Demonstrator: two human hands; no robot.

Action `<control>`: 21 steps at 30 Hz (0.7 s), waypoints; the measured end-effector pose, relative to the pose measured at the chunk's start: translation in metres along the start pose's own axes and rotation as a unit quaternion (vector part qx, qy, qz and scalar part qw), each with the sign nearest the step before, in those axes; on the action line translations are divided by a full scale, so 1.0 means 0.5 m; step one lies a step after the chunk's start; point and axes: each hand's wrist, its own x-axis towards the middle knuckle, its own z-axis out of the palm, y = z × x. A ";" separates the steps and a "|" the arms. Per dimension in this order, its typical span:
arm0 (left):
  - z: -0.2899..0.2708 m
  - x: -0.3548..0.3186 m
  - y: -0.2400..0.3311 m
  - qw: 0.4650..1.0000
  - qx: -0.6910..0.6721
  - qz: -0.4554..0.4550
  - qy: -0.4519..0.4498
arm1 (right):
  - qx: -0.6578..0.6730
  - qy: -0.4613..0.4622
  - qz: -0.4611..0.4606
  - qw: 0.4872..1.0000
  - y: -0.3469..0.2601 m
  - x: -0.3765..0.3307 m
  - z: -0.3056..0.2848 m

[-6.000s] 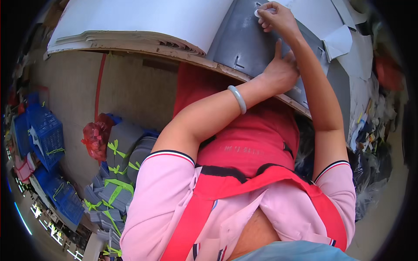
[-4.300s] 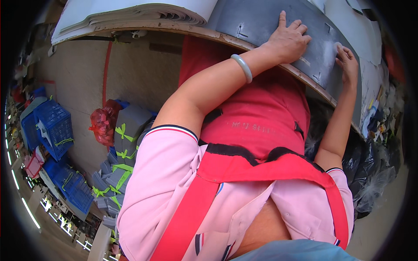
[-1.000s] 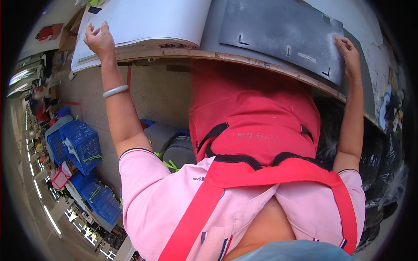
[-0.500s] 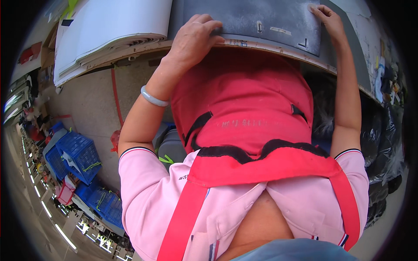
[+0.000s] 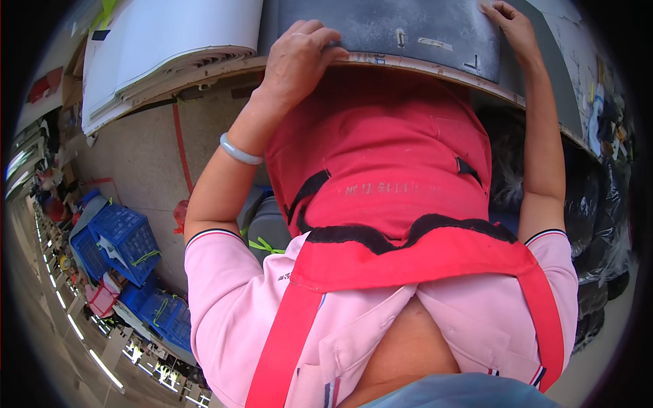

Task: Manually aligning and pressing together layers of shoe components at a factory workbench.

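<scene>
A dark grey sheet point(image 5: 381, 27) dusted with whitish powder lies on the worktable at the top of the view. Small slots and a pale strip of tape show near its front edge. My left hand point(image 5: 299, 62) rests at the sheet's front edge, fingers curled inward and thumb toward the board's rim; whatever lies under the fingertips is hidden. Over the sheet's right side, my right hand point(image 5: 513, 28) is closed in a pinch, with a small pale thing at its fingertips, too little of it visible to name.
A thick stack of curled white sheets point(image 5: 177, 41) lies left on the table point(image 5: 435, 76). Blue plastic crates point(image 5: 129, 241) stand on the floor at left. Dark plastic-wrapped bundles point(image 5: 585, 211) sit under the table at right. My red apron point(image 5: 388, 156) hangs near the table edge.
My right hand has shifted slightly up and left over the sheet. My left hand stays at the front edge, a little closer in. The view has tilted slightly.
</scene>
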 end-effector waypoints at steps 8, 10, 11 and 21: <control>0.007 -0.003 0.003 1.000 0.024 -0.010 0.009 | -0.003 0.015 0.013 1.000 -0.018 -0.007 0.013; 0.005 -0.003 0.006 1.000 0.019 -0.010 0.011 | -0.017 0.020 0.008 1.000 -0.023 -0.010 0.016; 0.006 -0.001 0.008 1.000 0.020 -0.015 0.011 | -0.025 0.022 0.001 0.999 -0.020 -0.010 0.015; 0.002 -0.001 0.005 1.000 0.013 -0.004 0.012 | -0.069 0.049 -0.006 0.996 -0.021 -0.013 0.021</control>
